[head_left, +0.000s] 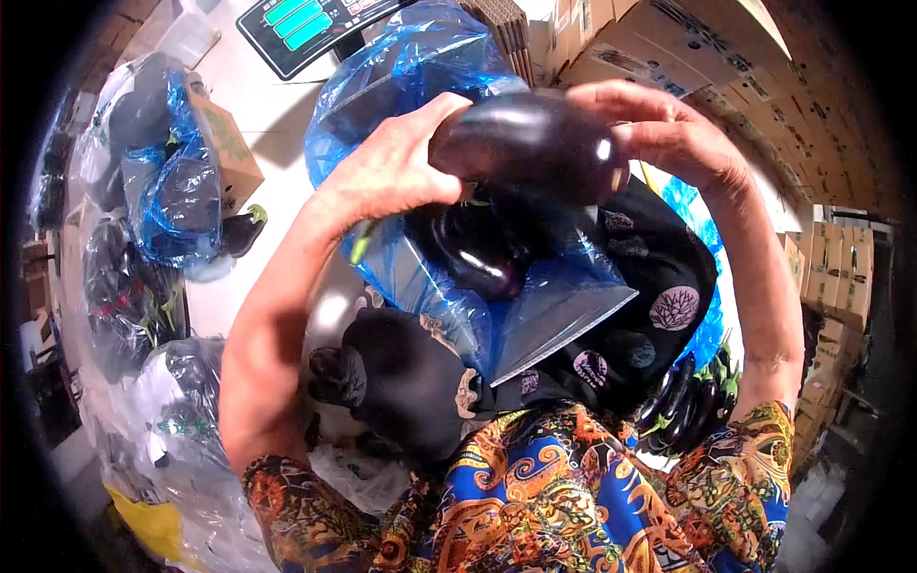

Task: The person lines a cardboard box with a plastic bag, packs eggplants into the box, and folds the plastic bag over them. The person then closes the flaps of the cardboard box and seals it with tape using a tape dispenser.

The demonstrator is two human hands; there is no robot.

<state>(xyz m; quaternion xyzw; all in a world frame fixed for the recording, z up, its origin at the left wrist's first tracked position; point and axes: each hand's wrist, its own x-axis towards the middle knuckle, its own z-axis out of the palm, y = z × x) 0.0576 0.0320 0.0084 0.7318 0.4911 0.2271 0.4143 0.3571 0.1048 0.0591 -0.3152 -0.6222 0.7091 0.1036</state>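
Observation:
A large, glossy dark eggplant (530,143) is held up in front of me, lying roughly sideways. My left hand (406,162) wraps round its left end, the thumb below. At the other end, my right hand (669,129) has its fingers bent against the skin. Below them a blue plastic bag (401,86) gapes in front of my lap. Another eggplant (478,253) rests inside that bag, partly hidden by the one I hold. A green stem (360,244) shows at the bag's left edge.
A scale with a lit display (301,24) stands at the far left. Cardboard boxes (688,48) are stacked on the right. A loose eggplant (244,231) lies on the left beside a small carton (227,153). Slimmer eggplants (702,401) lie by my right side.

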